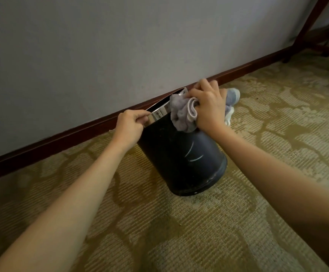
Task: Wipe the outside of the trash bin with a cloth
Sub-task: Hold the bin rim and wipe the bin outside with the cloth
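A dark round trash bin [181, 160] with a shiny metal rim band stands tilted on the carpet, its top leaning toward the wall. My left hand [129, 125] pinches the metal rim at its left side. A crumpled grey cloth [181, 112] is bunched in my right hand [208, 107], which presses it against the bin's upper right side near the rim. Part of the cloth sticks out behind that hand toward the right. The bin's far side is hidden.
A grey wall [120, 46] with a dark red baseboard [61, 138] runs right behind the bin. Patterned beige carpet [199, 232] covers the floor. Dark wooden furniture legs [307, 30] stand at the top right.
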### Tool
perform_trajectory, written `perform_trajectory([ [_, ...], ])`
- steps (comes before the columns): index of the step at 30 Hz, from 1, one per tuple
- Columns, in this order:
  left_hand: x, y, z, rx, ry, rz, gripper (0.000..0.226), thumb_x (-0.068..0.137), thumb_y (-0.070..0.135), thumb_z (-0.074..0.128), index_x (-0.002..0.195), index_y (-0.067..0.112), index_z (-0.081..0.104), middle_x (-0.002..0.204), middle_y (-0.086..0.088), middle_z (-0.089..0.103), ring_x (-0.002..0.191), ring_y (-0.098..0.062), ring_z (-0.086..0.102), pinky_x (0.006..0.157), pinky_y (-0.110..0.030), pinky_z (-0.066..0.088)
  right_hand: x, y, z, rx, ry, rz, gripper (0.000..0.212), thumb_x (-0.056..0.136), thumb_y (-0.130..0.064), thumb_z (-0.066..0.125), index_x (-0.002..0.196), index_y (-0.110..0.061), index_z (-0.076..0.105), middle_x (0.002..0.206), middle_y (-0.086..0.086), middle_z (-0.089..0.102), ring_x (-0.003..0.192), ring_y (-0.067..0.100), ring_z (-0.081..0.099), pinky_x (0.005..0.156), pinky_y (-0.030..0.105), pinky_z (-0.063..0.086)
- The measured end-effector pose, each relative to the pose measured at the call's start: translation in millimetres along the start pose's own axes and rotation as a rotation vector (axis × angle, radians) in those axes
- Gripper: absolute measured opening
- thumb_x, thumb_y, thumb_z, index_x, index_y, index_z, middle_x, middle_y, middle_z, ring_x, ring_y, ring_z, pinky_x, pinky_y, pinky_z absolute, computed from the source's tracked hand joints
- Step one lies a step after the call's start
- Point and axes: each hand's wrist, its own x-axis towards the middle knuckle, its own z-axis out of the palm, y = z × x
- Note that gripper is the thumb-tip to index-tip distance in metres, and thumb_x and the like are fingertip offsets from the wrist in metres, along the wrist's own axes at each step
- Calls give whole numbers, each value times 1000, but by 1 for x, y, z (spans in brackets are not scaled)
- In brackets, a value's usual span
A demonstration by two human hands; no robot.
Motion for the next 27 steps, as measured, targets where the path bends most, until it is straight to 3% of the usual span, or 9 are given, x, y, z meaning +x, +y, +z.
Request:
perform_trajectory([
  [2,4,-6,-6,-1,10,-30,28,95,10,49,107,23,71,105,9,68,102,-7,57,76,-14,37,-33,8,5,-10,-40,-49,19,75,-3,61,84,-16,71,93,8,60,91,31,50,76,45,36],
  [6,8,-21,-19,20,40,-107,27,95,12,49,100,26,72,94,13,68,94,-6,60,80,-23,41,-115,34,9,-125,-188,-249,14,73,-17,56,73,-16,70,82,3,60,84,26,47,68,44,38],
  [10,3,-15,-15,3,25,-78,31,95,14,49,87,37,68,89,19,68,89,1,60,70,-13,37,-124,42,2,-133,-228,-237,23,71,-20,46,68,-15,69,76,2,59,77,29,53,65,44,41],
  [14,1,6,1,5,-22,-13,27,95,12,50,100,28,71,97,15,68,93,0,58,71,-10,35,-77,20,-3,-79,-88,-114,8,71,-4,66,71,-11,70,84,9,61,80,34,53,68,46,37],
  [19,2,26,20,88,-28,61,26,91,9,55,109,19,71,108,-1,70,104,-15,60,84,-21,40,-38,-2,-3,-47,111,-67,8,74,-8,62,73,-13,69,86,6,61,82,33,52,71,39,30],
  [27,3,33,14,51,-85,0,27,94,12,54,118,15,66,122,-4,64,119,-19,54,92,-23,35,-155,46,11,-294,-195,-559,13,76,-13,54,77,-13,67,86,6,61,83,28,48,68,41,30],
])
